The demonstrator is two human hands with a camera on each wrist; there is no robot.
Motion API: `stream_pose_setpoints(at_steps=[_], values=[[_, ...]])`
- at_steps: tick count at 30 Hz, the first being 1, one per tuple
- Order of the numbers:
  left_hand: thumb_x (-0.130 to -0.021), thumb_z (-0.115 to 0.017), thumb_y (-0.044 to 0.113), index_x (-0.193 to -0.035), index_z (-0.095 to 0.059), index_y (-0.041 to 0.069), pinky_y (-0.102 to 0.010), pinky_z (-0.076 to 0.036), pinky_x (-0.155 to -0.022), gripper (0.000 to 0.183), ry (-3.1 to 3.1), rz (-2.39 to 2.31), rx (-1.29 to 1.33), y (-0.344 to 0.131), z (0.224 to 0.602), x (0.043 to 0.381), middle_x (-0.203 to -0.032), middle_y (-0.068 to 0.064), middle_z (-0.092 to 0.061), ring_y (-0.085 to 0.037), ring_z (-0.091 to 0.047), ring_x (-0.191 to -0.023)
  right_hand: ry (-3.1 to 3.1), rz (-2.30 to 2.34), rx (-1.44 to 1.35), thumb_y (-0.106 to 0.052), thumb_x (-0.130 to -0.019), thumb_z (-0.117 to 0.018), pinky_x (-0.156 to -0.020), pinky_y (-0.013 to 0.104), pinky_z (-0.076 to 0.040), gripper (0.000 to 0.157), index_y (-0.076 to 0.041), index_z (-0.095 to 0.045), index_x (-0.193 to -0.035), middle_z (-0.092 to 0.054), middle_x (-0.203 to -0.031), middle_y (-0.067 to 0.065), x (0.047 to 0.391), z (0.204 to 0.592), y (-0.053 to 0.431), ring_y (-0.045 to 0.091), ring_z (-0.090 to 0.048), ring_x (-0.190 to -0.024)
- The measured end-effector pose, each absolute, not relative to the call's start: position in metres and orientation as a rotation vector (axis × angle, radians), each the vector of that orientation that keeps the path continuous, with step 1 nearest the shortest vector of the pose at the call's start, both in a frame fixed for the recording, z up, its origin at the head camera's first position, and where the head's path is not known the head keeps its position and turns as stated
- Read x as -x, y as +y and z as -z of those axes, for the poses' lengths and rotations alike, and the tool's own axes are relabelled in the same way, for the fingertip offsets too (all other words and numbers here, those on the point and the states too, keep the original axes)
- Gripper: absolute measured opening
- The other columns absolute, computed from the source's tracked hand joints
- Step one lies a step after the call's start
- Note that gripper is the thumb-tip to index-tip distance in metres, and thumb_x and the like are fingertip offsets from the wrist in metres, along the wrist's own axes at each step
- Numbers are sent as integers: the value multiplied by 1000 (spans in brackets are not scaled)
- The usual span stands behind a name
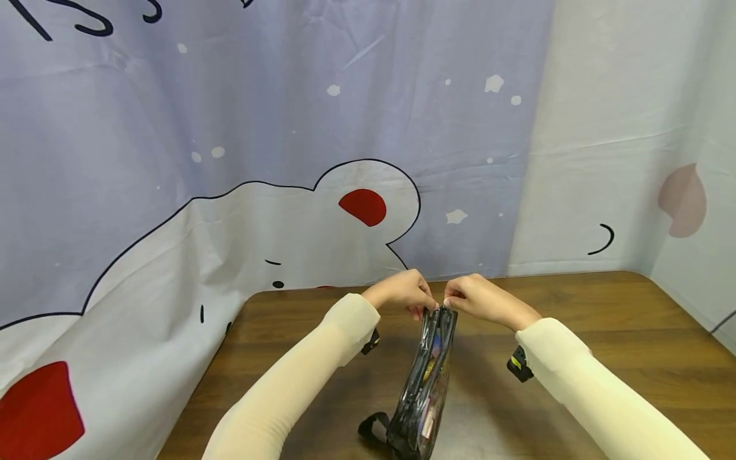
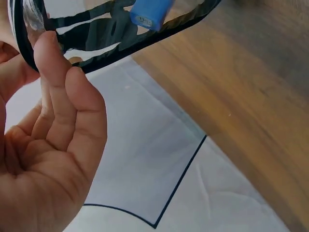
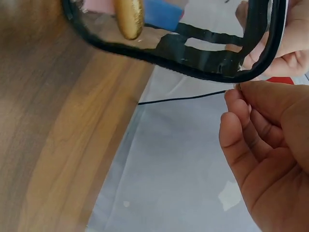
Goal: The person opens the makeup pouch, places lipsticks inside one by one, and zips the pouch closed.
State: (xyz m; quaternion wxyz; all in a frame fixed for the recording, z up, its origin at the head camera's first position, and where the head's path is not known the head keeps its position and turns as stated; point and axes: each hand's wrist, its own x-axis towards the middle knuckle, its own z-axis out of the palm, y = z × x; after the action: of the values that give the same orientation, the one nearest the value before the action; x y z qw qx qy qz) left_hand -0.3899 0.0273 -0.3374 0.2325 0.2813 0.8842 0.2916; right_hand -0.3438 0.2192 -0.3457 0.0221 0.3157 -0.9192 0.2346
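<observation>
A clear pouch with black trim stands on its narrow side on the table, its zipper edge facing up. My left hand pinches the pouch's far end; in the left wrist view its thumb and fingers press on the black-edged corner. Just beyond that same corner, my right hand pinches the zipper pull, mostly hidden between thumb and forefinger. Through the clear wall show a blue item, a gold item and a pink one.
The wooden table runs back to a printed cloth hanging behind it. A black strap loop sticks out at the pouch's near end. Black wrist devices sit under both sleeves.
</observation>
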Motion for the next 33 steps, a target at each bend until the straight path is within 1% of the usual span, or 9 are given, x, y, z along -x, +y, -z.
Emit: stream_pose_setpoints(at_steps=[7,11,18,21,23,26,28,31,33], values=[[-85,-66,10,-68,-70,6,-23,-49,-46,18,2332,-1070,-649,25,346,389,-52,-3,-60,-11,-57,-44,-2822,-696,-1027,-6,-90,-63,-55,21,-38,12,-9,-65,-79,-55,-68,-7,344,338,214,4,-42,-60],[-84,-64,7,-70,-68,5,-23,-47,-45,15,2224,-1210,-619,23,351,391,-52,-3,-58,-11,-56,-43,-2814,-687,-1057,-6,-91,-62,-54,21,-38,12,-9,-65,-80,-54,-68,-7,343,334,212,3,-42,-59],[-91,-62,14,-74,-67,6,-23,-47,-47,19,2113,-1239,-613,15,352,396,-55,-4,-59,-10,-56,-45,-2795,-691,-1040,-6,-89,-64,-56,21,-40,10,-9,-66,-80,-57,-69,-7,340,332,212,3,-44,-61],[-91,-63,18,-75,-66,6,-22,-43,-47,20,2118,-1231,-639,13,354,399,-56,-4,-57,-8,-52,-46,-2786,-710,-1029,-6,-89,-64,-57,21,-40,10,-9,-65,-80,-57,-69,-7,340,333,213,3,-44,-61],[-92,-64,19,-80,-69,7,-23,-39,-49,18,2130,-1236,-686,11,358,402,-58,-2,-54,-9,-47,-48,-2782,-725,-1029,-6,-90,-64,-58,22,-40,10,-9,-65,-80,-57,-70,-6,341,335,213,3,-44,-62],[-93,-65,20,-95,-73,7,-25,-40,-57,15,2152,-1261,-807,10,367,409,-70,1,-58,-8,-46,-59,-2782,-762,-1021,-5,-90,-64,-58,22,-40,9,-9,-65,-82,-58,-71,-5,342,338,215,4,-45,-63],[-93,-64,18,-105,-72,6,-24,-44,-65,19,2168,-1252,-911,9,376,414,-82,1,-65,-7,-51,-69,-2776,-787,-1024,-5,-90,-63,-59,22,-41,9,-9,-66,-82,-59,-73,-5,343,340,216,4,-45,-63],[-94,-61,13,-112,-70,3,-21,-48,-82,23,2199,-1176,-1091,8,390,422,-103,-6,-72,-3,-59,-88,-2763,-809,-1028,-4,-90,-64,-60,22,-42,10,-9,-66,-81,-60,-74,-4,344,344,216,4,-46,-65],[-94,-60,11,-115,-69,1,-19,-48,-87,24,2214,-1115,-1189,7,399,425,-111,-11,-71,-2,-60,-95,-2753,-813,-1037,-4,-90,-64,-61,22,-42,10,-9,-65,-81,-61,-74,-4,344,346,215,4,-47,-66]])
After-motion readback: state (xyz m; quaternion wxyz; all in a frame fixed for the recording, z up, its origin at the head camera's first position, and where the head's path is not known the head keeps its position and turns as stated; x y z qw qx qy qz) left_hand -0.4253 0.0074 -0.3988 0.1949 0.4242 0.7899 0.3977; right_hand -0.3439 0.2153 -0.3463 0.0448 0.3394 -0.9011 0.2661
